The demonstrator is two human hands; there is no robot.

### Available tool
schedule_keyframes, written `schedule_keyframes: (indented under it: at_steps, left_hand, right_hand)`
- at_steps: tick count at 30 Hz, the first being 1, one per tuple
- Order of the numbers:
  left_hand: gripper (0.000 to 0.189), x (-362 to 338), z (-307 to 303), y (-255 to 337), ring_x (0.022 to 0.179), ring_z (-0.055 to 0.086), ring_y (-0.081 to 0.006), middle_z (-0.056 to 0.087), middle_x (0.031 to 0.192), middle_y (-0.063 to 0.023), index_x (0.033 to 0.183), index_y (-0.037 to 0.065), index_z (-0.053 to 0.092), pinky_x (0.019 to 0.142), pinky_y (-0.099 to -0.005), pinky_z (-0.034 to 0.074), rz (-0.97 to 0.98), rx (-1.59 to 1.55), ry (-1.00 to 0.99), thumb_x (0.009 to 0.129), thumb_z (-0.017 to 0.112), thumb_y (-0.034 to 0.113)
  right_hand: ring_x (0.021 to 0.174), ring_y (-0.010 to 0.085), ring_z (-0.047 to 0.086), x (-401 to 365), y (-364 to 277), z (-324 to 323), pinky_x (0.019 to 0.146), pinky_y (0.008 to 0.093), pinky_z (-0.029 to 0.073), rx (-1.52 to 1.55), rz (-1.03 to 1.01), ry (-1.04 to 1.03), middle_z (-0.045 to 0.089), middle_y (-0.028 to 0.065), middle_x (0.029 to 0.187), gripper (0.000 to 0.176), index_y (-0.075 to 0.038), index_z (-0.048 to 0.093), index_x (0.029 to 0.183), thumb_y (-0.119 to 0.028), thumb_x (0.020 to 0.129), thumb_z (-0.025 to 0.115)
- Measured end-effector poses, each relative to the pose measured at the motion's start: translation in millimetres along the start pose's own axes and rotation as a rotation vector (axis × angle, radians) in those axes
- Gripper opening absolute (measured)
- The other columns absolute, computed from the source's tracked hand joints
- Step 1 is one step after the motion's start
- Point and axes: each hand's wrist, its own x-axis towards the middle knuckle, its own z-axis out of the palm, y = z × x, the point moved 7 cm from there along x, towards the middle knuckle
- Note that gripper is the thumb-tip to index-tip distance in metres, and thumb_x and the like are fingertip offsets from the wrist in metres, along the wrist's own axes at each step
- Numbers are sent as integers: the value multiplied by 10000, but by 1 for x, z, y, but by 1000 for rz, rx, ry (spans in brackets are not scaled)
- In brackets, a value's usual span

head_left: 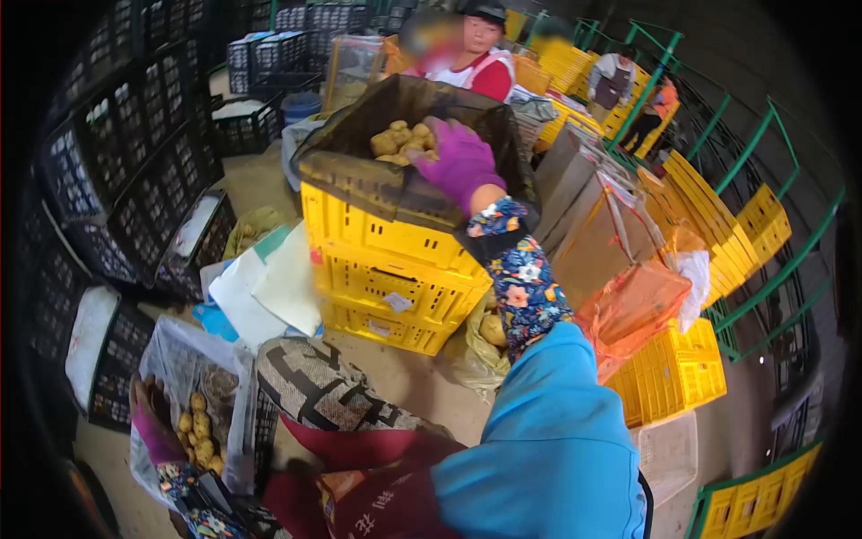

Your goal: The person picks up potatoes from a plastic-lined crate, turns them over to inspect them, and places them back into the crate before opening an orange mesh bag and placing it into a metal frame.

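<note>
My right hand (456, 162), in a purple glove, reaches into the top yellow crate (386, 220). Its spread fingers rest on a heap of potatoes (397, 142), and their tips are partly hidden. Dark mesh (359, 184) lines this crate and folds over its rim. At the lower left, my left hand (153, 422), also gloved, is beside a crate lined with clear plastic (235, 359). Its dirt-darkened fingers look stretched out, with nothing visible in them. A row of potatoes (199, 431) lies inside that lined crate, just right of the hand.
More yellow crates (386, 292) support the top one. A bag of potatoes (489, 337) leans beside the stack. Black crates (135, 162) rise on the left. At right are an orange bag (633, 310) and yellow crates (673, 373). A person (489, 58) is behind the stack.
</note>
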Motion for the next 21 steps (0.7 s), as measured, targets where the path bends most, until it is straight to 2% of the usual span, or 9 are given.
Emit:
schedule_keyframes:
  at_steps: [2,3,4,8,11,16,18,19,21]
  left_hand:
    - [538,-39,49,36,1183,537,-230,555,1293,-108,1425,75,420,997,-328,395,77,-89,-85,978,526,355]
    - [516,-44,62,41,1171,550,-223,565,1279,-123,1416,62,424,1006,-336,404,97,-94,-82,986,515,332]
    - [492,-51,78,46,1137,573,-205,587,1246,-131,1400,57,437,989,-332,427,84,-67,-30,989,508,319]
    - [499,-45,143,13,1139,579,-231,573,1272,-139,1387,7,432,983,-326,430,71,-171,21,991,505,301]
    - [458,-34,191,-37,1118,585,-232,575,1255,-156,1356,-32,451,967,-321,449,83,29,-73,986,498,234]
    - [413,-4,233,-101,1179,527,-236,539,1282,-159,1299,-59,505,982,-350,447,-192,183,-104,971,497,191]
    - [365,-3,263,-107,1167,534,-322,467,1342,-227,1271,-63,499,979,-387,470,-320,27,-74,977,468,151]
    - [359,1,277,-97,1149,542,-347,461,1340,-250,1251,-64,503,946,-406,491,-6,328,-224,970,484,159]
    - [371,7,272,-117,1111,558,-382,451,1334,-282,1234,-61,508,884,-427,526,243,582,-292,954,518,182]
  right_hand:
    - [1094,387,604,-18,15,43,925,441,464,259,-116,-498,637,229,1157,703,-68,581,1236,-622,805,619]
    - [1079,366,617,-28,4,38,903,411,476,170,-92,-584,647,234,1122,701,-43,588,1210,-611,800,630]
    - [1043,365,632,-31,-7,26,885,421,483,105,14,-545,654,241,1088,704,-31,589,1201,-604,796,635]
    - [909,398,641,-29,-17,30,764,447,505,-17,26,-311,678,212,935,479,-50,653,1033,-472,810,686]
    - [831,364,677,-33,-25,33,707,394,522,-106,110,-222,698,165,865,376,-88,666,1029,-363,786,750]
    - [718,145,605,-40,-4,39,671,303,511,-4,126,-105,665,111,811,389,5,650,981,-179,687,825]
    - [664,123,547,-42,-5,36,607,294,477,-27,230,-121,620,77,762,428,17,655,984,-130,623,833]
    - [621,149,529,-37,-11,36,578,299,459,-37,285,-144,583,60,721,428,7,662,971,-141,610,835]
    - [607,235,581,-48,-1,33,586,349,471,-93,146,-90,581,67,689,460,-48,687,965,-204,566,855]
